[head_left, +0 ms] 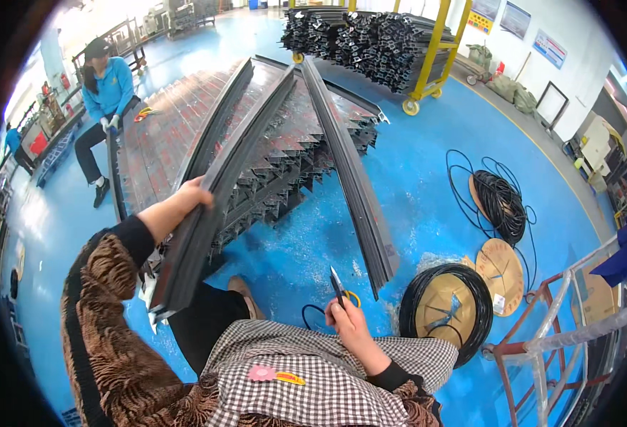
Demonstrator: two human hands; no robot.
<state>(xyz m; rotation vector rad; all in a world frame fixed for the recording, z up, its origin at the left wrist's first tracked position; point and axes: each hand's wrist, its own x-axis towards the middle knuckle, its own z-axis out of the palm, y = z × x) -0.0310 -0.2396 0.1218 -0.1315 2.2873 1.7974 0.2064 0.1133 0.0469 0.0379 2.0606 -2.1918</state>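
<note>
Blue floor (434,192) surrounds the stack (167,128). Before the stack, the left hand (191,196) clasps a profile (192,263); the right hand (352,327) grips a pointed tool (337,282).

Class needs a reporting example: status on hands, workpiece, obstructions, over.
Left hand gripping long, dark grooved profile. Right hand holding pointed tool. Profile slanting, near end beyond the stack. Nothing visibly blocking either hand.

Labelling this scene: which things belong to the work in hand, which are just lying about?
In hand:
long dark profile, held by left hand
bladed tool, in right hand

Apparently just lying about:
grey-green sacks
black coil, untouched
</note>
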